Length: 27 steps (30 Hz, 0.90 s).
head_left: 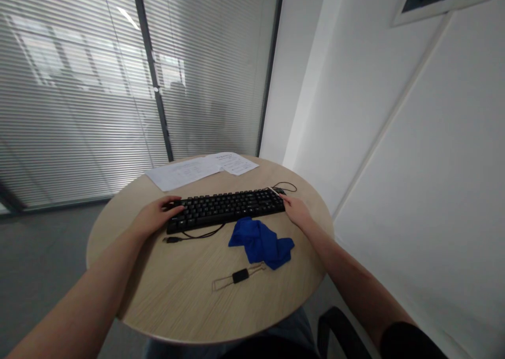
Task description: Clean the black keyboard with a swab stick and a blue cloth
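Note:
A black keyboard (229,207) lies on the round wooden table. My left hand (158,214) rests at its left end, fingers and thumb closed around the edge. At the keyboard's right end, my right hand (296,210) pinches a thin white stick (274,191) that lies over the number keys; its tip is too small to make out. In front of the keyboard is a crumpled blue cloth (260,241). A wire keycap puller (240,276) with a black middle lies nearer to me, one end touching the cloth.
Printed sheets of paper (193,169) lie at the table's far side. The keyboard's cable with its USB plug (172,239) lies in front of it, and a cable loop (290,186) sits behind. A chair armrest (341,330) is below the table's right edge.

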### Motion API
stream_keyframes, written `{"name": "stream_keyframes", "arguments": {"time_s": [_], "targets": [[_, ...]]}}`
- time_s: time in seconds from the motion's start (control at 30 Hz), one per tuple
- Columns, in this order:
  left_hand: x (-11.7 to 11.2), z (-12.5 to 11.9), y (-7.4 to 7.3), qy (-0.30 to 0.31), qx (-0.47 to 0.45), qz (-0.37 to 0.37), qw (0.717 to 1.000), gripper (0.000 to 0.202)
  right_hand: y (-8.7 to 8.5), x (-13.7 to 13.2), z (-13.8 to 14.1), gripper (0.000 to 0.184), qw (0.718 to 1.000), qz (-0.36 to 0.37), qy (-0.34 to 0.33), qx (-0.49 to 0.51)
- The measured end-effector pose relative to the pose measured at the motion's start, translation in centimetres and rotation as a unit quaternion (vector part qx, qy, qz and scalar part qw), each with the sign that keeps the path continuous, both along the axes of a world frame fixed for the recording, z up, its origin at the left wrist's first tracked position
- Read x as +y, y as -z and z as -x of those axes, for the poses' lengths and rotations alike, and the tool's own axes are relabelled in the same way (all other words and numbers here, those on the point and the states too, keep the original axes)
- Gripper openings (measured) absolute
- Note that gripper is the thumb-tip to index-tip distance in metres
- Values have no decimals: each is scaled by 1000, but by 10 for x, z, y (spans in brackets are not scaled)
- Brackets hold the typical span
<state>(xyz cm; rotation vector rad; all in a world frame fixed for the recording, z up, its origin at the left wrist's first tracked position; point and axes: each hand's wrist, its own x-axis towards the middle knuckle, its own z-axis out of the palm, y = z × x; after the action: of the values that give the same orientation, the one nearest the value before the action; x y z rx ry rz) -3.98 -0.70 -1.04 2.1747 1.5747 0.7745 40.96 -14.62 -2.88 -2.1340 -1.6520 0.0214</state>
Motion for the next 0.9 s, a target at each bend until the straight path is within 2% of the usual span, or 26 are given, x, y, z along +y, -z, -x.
{"name": "stream_keyframes", "arguments": {"time_s": [0.17, 0.33, 0.53, 0.67, 0.9], "targets": [[2, 1, 2, 3, -4, 6, 1000, 69, -4, -2, 8, 45, 1000, 1, 10, -25], [5, 3, 5, 1, -6, 0, 1000, 66, -9, -11, -1, 48, 998, -5, 48, -41], [6, 3, 8, 10, -9, 8, 1000, 69, -7, -10, 10, 47, 998, 7, 29, -50], [1, 1, 5, 7, -13, 9, 1000, 69, -4, -6, 18, 45, 998, 16, 20, -54], [0, 0, 2, 4, -3, 0, 1000, 67, -12, -14, -2, 49, 994, 18, 86, -58]]}}
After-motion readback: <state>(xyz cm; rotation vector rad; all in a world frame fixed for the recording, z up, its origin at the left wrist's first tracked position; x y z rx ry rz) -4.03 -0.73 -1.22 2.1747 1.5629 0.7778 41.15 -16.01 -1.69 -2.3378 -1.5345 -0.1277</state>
